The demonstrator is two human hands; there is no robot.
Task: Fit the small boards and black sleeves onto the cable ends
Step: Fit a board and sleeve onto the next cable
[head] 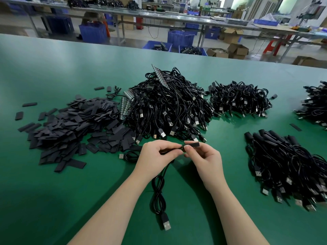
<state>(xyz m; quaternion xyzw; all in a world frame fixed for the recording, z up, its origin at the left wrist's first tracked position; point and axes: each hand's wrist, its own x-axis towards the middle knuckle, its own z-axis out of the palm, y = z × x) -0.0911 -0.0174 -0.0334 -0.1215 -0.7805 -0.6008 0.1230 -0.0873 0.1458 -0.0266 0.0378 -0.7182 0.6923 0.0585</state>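
My left hand [159,152] pinches the end of a black USB cable [158,195] just above the green table [70,200]. The cable hangs down toward me and ends in a USB plug [166,224]. My right hand [203,157] pinches a black sleeve [192,144] that points right, touching the cable end held by the left. Whether a small board sits inside the sleeve is hidden. A heap of flat black sleeves [70,126] lies to the left. Strips of small boards [124,105] poke from the big tangle of cables [168,106] behind my hands.
A pile of cables with sleeves on their ends [286,167] lies at the right. Two more cable bundles [240,99] [313,105] sit at the back right. One loose cable [129,156] lies left of my hands. Beyond the table stand benches, blue crates and cardboard boxes.
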